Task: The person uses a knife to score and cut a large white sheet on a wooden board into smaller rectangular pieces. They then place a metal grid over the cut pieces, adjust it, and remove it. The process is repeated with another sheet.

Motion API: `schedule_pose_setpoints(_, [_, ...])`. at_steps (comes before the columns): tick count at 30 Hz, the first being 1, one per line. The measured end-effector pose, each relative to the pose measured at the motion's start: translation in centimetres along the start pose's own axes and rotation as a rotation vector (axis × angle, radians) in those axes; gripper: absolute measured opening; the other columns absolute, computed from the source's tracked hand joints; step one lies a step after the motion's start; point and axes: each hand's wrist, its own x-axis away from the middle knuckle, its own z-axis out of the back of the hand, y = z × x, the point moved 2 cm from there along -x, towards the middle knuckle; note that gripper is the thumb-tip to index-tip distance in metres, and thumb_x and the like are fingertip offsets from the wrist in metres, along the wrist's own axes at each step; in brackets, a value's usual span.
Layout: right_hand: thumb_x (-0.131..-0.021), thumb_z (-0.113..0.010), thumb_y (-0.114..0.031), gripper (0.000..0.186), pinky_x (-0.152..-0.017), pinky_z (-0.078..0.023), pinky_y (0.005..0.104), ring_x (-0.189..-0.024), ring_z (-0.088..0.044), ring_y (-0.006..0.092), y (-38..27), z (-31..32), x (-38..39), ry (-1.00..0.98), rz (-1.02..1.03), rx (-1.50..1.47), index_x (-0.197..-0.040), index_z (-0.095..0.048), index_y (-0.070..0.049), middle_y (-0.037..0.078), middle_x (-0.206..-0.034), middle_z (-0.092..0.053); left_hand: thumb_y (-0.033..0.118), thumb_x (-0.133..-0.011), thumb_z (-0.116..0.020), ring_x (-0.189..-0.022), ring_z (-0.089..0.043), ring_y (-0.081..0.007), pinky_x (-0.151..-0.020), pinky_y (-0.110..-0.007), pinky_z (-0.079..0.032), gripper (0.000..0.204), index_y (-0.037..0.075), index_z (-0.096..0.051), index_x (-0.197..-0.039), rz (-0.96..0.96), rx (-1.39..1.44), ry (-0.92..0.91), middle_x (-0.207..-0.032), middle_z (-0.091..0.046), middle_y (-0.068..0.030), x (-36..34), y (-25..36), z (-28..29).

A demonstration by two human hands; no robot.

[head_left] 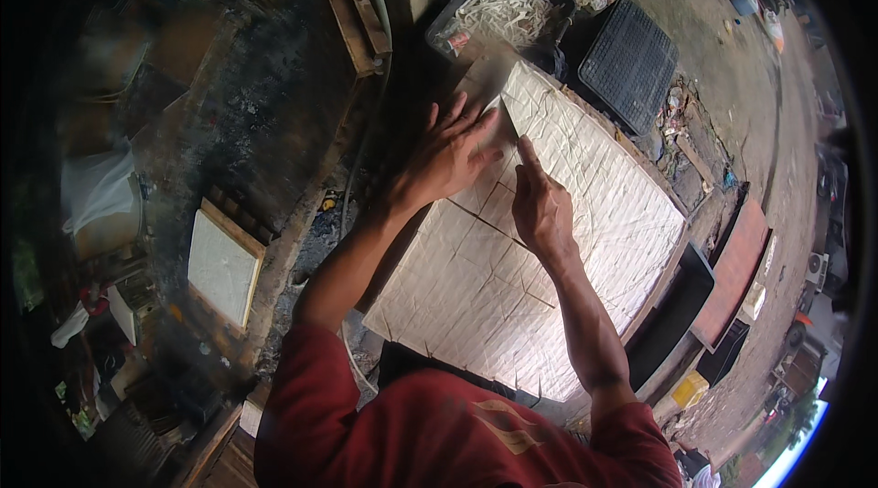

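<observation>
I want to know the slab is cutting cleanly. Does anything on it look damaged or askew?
The white slab bears dark cut lines near the right hand; they run at differing angles rather than as a straight grid. The left hand lies flat on the far corner. Nothing looks spilled.

A large slab [549,250] marked into squares is laid across a wooden frame [672,282] in the middle. The left hand [450,154] is pressed flat on the slab's far left corner, and the right hand [540,204] is set just beside it, to its right, also on the slab. Behind the slab, a crate of pale strips [498,12] is placed, with a ribbed mat [629,63] to its right. To the left, well apart, a smaller framed slab [222,266] is rested on a ledge. At the right, trays [732,278] are lined along the frame.
</observation>
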Motion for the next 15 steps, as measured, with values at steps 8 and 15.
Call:
schedule_pose_setpoints(8, [-0.102,-0.061,-0.007,0.064,-0.051,-0.053,0.0477,-0.063,-0.070,0.0373,1.2,3.5,10.8,-0.085,-0.051,0.062,-0.162,-0.037,-0.015,0.022,-0.079,-0.070,0.039,-0.105,-0.059,-0.158,-0.023,-0.0432,-0.124,-0.066,-0.019,0.058,0.003,-0.053,-0.150,-0.053,-0.101,0.003,-0.166,-0.037,-0.0212,1.1,1.8,0.2])
schedule_pose_setpoints(15, [-0.103,-0.061,-0.008,0.061,-0.052,-0.053,0.0479,-0.063,-0.069,0.0385,1.9,5.9,18.2,-0.102,-0.088,0.097,-0.160,-0.040,-0.013,0.023,-0.077,-0.069,0.036,-0.105,-0.059,-0.158,-0.023,-0.0426,-0.125,-0.064,-0.018,0.055,0.003,-0.055,-0.149,-0.075,-0.134,-0.062,-0.166,-0.037,-0.0201,7.1,6.9,-1.8])
